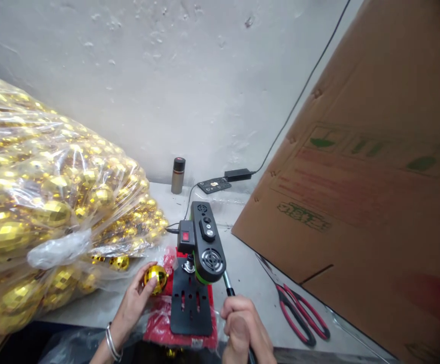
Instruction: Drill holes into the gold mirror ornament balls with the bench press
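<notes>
Your left hand (134, 298) is curled around a gold ball (156, 278), fingers closed on its near side, holding it just at nine o'clock of the small drill (205, 242); the ball sits at the left edge of the black base plate (190, 308), over the red plastic (157, 326) spread beneath it; bangles (112, 344) ride on that wrist. Your right hand (243, 323) is fisted tight on the lever (228, 285), which slants out of the drill's head toward five o'clock; the red switch (185, 236) on the drill's left side faces you. Off at nine to ten o'clock a big clear bag (53, 202) bulges with more gold balls, resting on the counter (246, 273) and nearly reaching the drill; at three o'clock red-handled scissors (299, 316) lie flat, blades pointing toward eleven; behind them a sheet of cardboard (375, 177) leans across the right side. Up at twelve o'clock, against the wall (167, 76), a small can (178, 175) stands upright, with a power strip (214, 185) and a black adapter (238, 175) just to its right; a cable (299, 96) climbs the wall from there.
</notes>
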Tool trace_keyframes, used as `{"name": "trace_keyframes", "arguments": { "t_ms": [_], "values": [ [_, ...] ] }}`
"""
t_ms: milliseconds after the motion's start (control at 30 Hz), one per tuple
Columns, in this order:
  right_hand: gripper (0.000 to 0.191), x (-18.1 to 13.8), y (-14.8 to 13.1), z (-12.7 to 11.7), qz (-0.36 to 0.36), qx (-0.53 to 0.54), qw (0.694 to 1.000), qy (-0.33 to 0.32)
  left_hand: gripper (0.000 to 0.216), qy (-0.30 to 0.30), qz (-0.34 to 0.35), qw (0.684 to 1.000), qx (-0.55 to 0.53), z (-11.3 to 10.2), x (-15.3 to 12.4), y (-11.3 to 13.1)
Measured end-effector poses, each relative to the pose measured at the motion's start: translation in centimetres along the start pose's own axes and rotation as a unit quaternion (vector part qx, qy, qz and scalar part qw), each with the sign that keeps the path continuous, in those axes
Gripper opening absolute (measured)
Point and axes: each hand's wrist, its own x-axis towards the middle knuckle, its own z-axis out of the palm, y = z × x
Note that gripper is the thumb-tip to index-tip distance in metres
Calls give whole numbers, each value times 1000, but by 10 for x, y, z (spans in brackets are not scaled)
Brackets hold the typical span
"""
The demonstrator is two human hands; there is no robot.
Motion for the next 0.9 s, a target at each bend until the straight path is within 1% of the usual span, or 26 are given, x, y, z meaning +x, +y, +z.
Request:
{"name": "trace_keyframes", "arguments": {
  "t_ms": [100, 233, 367, 467, 567, 667, 767, 900],
  "values": [
    [36, 2, 0, -1, -9, -1, 1000, -6, 75, -41, -22, 999, -22, 13, -5, 2],
    [36, 8, -4, -1, -6, 6, 1000, -16, 64, -91, -2, 996, 7, 32, -11, 5],
    [36, 17, -13, 1, 16, 16, 1000, -12, 64, -123, 5, 991, 46, 47, -14, 8],
    [36, 23, -17, 2, 21, 10, 1000, -16, 61, -121, 23, 989, 78, 54, -15, 10],
    [35, 24, -18, 1, 22, 2, 1000, -19, 57, -109, 77, 985, 109, 59, -16, 11],
    [36, 22, -16, -1, 18, -7, 1000, -22, 51, -117, 116, 978, 130, 62, -16, 10],
    [37, 21, -15, -3, 6, -11, 999, -34, 48, -116, 137, 973, 143, 63, -16, 6],
    [37, 21, -16, -3, 21, -20, 999, -34, 51, -128, 141, 972, 138, 60, -17, 3]
  ]
}}
